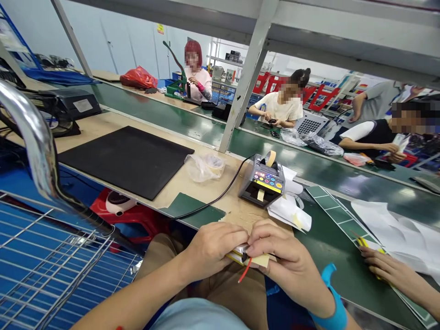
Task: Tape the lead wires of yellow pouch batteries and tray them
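Close over my lap, my left hand (213,247) is closed round a small silver battery pack (238,253) with yellow along its edge. My right hand (280,252) grips the pack's other end, thumb and fingers pressed together. A short red wire (244,271) hangs from the pack beside a dark spot. Under my right fingers a piece of tan tape (261,261) sticks out flat; my fingers hide much of the pack. Just ahead on the bench stands a tape dispenser (263,181), a strip of tape (261,195) showing at its front.
A black mat (127,158) and a crumpled plastic bag (205,167) lie on the bench. At right, a co-worker's hand (381,263) holds a yellow tool near green label sheets (333,208). A wire rack (51,261) stands at left; a post (237,91) rises beyond.
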Available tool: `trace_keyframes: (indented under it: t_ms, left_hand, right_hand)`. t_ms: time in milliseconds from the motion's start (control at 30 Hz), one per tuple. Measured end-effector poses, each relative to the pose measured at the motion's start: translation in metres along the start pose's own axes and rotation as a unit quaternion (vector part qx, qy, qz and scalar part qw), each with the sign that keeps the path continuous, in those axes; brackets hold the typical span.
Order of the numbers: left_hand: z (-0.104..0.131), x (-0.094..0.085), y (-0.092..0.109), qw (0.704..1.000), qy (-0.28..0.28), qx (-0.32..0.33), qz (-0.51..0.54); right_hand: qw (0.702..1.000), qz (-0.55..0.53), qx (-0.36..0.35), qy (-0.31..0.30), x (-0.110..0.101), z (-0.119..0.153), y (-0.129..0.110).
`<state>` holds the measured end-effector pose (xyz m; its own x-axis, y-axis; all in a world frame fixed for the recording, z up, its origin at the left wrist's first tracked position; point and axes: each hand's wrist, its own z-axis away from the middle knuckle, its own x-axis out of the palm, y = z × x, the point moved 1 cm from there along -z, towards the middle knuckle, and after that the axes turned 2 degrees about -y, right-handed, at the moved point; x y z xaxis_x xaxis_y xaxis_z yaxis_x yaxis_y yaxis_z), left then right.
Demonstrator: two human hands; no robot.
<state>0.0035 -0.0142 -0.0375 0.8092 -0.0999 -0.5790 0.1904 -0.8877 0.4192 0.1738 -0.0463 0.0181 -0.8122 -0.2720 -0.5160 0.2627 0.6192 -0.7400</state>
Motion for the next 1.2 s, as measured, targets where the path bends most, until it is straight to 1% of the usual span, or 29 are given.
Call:
trace_keyframes:
  t_ms: [67, 233, 300, 367, 433, 467, 500, 533, 567, 600, 667, 700, 733, 800, 867, 933, 1067, 1200]
  left_hand:
    - [0.0, -0.001, 0.0, 1.0, 0.002, 0.008, -0.002]
    - [0.006, 0.004, -0.001, 1.0, 0.001, 0.012, -0.001]
    - [0.008, 0.006, -0.002, 1.0, 0.009, 0.012, -0.001]
    - [0.008, 0.006, -0.003, 1.0, 0.011, -0.006, 0.02]
    - [0.008, 0.006, -0.002, 0.996, 0.005, -0.059, 0.064]
    - [0.007, 0.006, -0.001, 0.991, -0.004, -0.099, 0.091]
    - [0.006, 0.006, 0.0, 0.982, -0.013, -0.145, 0.119]
    - [0.006, 0.006, 0.001, 0.97, -0.017, -0.193, 0.147]
    - [0.006, 0.007, 0.003, 0.955, -0.018, -0.238, 0.175]
    - [0.005, 0.007, 0.004, 0.939, -0.015, -0.276, 0.203]
    - [0.004, 0.008, 0.007, 0.914, 0.001, -0.323, 0.246]
    - [0.004, 0.009, 0.008, 0.908, 0.005, -0.33, 0.258]
    - [0.003, 0.009, 0.009, 0.908, 0.004, -0.328, 0.261]
    - [0.001, 0.008, 0.01, 0.919, -0.007, -0.312, 0.243]
    - [0.0, 0.007, 0.01, 0.937, -0.014, -0.284, 0.202]
    - [0.001, 0.006, 0.009, 0.957, -0.009, -0.244, 0.154]
    - [0.005, 0.004, 0.002, 0.989, 0.014, -0.14, 0.055]
    - [0.009, 0.004, -0.005, 0.998, 0.015, -0.058, -0.012]
  right_hand:
    - [1.0, 0.0, -0.009, 0.014, 0.003, 0.003, 0.0]
    - [0.997, 0.051, -0.026, 0.06, 0.01, 0.007, -0.004]
    - [0.995, 0.067, -0.025, 0.068, 0.012, 0.006, -0.006]
    - [0.994, 0.089, -0.014, 0.067, 0.012, 0.007, -0.007]
    - [0.987, 0.134, 0.029, 0.079, 0.01, 0.009, -0.007]
    - [0.98, 0.167, 0.053, 0.099, 0.008, 0.011, -0.008]
    - [0.968, 0.208, 0.064, 0.129, 0.006, 0.013, -0.008]
    - [0.952, 0.251, 0.056, 0.164, 0.004, 0.016, -0.01]
    - [0.936, 0.292, 0.027, 0.195, 0.003, 0.018, -0.012]
    - [0.92, 0.327, -0.017, 0.214, 0.003, 0.019, -0.015]
    - [0.896, 0.374, -0.096, 0.219, 0.007, 0.02, -0.019]
    - [0.89, 0.385, -0.118, 0.213, 0.01, 0.018, -0.021]
    - [0.888, 0.39, -0.124, 0.209, 0.014, 0.016, -0.021]
    - [0.888, 0.389, -0.121, 0.214, 0.02, 0.012, -0.021]
    - [0.891, 0.38, -0.112, 0.222, 0.023, 0.007, -0.019]
    - [0.897, 0.371, -0.104, 0.216, 0.023, 0.005, -0.017]
    - [0.919, 0.341, -0.094, 0.174, 0.016, 0.005, -0.014]
    - [0.942, 0.303, -0.076, 0.124, 0.01, 0.007, -0.015]
